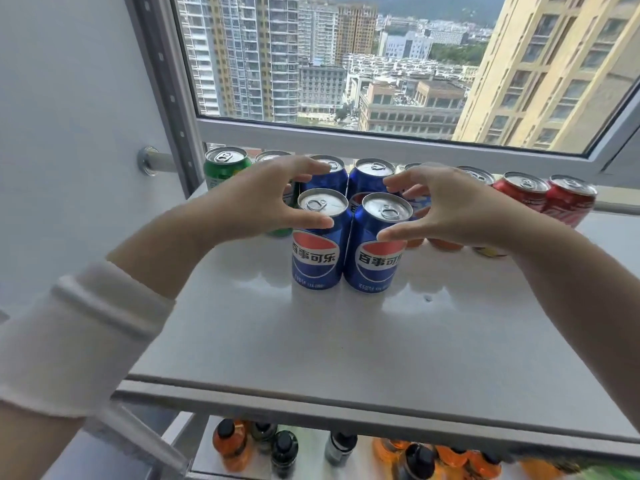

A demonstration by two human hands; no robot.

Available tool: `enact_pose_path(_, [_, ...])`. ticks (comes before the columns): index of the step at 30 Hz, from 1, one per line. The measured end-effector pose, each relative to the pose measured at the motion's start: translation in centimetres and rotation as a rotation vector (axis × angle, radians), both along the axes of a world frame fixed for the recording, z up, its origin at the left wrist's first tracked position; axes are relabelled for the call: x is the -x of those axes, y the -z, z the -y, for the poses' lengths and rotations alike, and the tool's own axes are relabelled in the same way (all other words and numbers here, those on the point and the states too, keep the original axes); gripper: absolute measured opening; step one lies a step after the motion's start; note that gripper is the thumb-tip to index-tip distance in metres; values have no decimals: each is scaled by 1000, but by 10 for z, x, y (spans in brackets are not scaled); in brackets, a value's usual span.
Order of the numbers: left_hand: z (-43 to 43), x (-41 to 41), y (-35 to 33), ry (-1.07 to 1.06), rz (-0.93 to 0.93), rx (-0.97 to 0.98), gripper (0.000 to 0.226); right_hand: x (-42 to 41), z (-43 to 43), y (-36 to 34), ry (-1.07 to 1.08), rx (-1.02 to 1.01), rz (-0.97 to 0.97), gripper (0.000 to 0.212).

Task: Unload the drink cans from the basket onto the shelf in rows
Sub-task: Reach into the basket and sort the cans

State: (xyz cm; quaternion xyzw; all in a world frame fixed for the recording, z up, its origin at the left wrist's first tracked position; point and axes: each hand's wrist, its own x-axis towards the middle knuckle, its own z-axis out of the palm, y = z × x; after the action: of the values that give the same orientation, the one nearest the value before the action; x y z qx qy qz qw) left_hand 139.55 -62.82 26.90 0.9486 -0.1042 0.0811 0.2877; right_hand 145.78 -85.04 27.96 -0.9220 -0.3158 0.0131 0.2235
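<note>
Left hand [263, 199] and right hand [446, 209], both released, flanked two blue cans [317, 258] between them, apparently squaring the row.

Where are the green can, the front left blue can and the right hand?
green can [224, 169], head view, on its side wall.
front left blue can [316, 252], head view, on its logo.
right hand [446, 207], head view, on its back.

Bare shelf [311, 341] front; cans [346, 237] crowding the back.
</note>
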Motion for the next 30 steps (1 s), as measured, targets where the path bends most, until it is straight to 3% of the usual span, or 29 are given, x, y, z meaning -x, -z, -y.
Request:
enact_pose_path(4, [3, -9, -6, 22, -114, -95, 68, -4, -9, -4, -26, 76, 30, 68])
enact_pose_path(9, [5, -13, -7, -3, -74, -64, 52, -9, -10, -2, -12, -12, 8, 61])
enact_pose_path(30, [14, -13, -6, -50, -33, -89, 53, -7, -11, -1, 49, -66, -42, 60])
